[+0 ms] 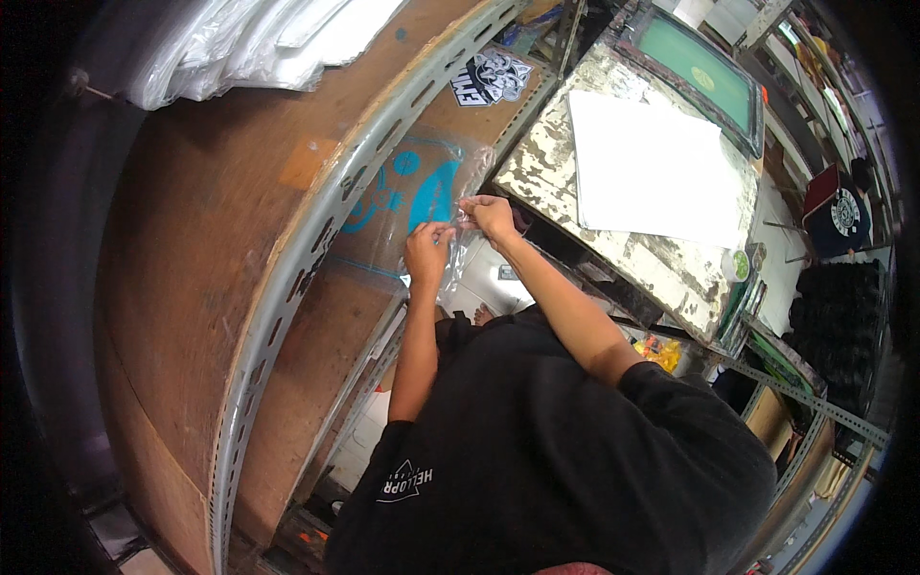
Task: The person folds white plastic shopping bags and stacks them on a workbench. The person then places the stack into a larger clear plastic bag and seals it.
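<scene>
A clear plastic bag (436, 195) with bright blue printing lies partly on the lower wooden shelf, its near edge lifted and crumpled. My left hand (428, 253) pinches this edge, fingers closed on the film. Just to the right, my right hand (490, 218) also grips the edge between thumb and fingers. The two hands are close together, fingertips almost meeting. Part of the bag's far left side is hidden behind the upper shelf's metal rail.
A grey slotted metal rail (331, 206) edges the wooden upper shelf (211, 240), where plastic-wrapped white stacks (259, 48) sit. A black-and-white sticker (491, 77) lies beyond the bag. On the right, a paint-worn table (541, 144) bears white sheets (661, 177) and a green framed screen (695, 67).
</scene>
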Motion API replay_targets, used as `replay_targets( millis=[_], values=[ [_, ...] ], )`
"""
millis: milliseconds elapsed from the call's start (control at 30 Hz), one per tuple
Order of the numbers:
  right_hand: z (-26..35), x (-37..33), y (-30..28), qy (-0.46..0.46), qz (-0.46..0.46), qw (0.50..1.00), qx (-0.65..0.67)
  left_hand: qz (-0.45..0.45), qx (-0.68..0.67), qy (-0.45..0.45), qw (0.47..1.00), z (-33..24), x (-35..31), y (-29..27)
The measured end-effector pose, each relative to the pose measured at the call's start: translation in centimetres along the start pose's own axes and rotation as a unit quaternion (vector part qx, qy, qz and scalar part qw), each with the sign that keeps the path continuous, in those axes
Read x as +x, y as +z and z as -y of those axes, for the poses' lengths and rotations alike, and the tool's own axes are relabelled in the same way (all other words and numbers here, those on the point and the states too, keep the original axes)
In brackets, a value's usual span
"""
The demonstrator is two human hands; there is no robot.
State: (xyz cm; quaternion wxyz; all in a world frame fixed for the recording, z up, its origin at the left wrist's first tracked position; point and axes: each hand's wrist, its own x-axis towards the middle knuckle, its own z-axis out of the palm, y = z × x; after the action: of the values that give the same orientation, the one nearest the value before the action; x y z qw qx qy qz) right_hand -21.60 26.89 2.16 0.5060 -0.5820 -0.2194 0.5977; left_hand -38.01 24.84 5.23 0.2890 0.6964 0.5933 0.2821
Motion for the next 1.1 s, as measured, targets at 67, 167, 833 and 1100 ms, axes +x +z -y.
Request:
replay_targets(
  millis=[67, 167, 833, 1100],
  values=[
    [0.2, -0.3, -0.1, 0.012, 0.005, 0.999, 0.03, 0.008, -0.024, 0.002, 1.0, 0.7, 0.5, 0.6],
    [0.5, -0.6, 0.0, -0.004, 0.004, 0.997, 0.081, -0.021, -0.037, 0.021, 0.999, 1.0, 1.0, 1.2],
    [10.3, -2.4, 3.9, -0.194, 0.037, 0.98, -0.009, -0.094, -0.236, -0.017, 0.967, -6.8, 0.4, -3.5],
    [8.7, -0.6, 0.0, -0.258, -0.165, 0.949, -0.07, -0.273, -0.226, -0.005, 0.935, -3.6, 4.2, -8.7]
  ],
)
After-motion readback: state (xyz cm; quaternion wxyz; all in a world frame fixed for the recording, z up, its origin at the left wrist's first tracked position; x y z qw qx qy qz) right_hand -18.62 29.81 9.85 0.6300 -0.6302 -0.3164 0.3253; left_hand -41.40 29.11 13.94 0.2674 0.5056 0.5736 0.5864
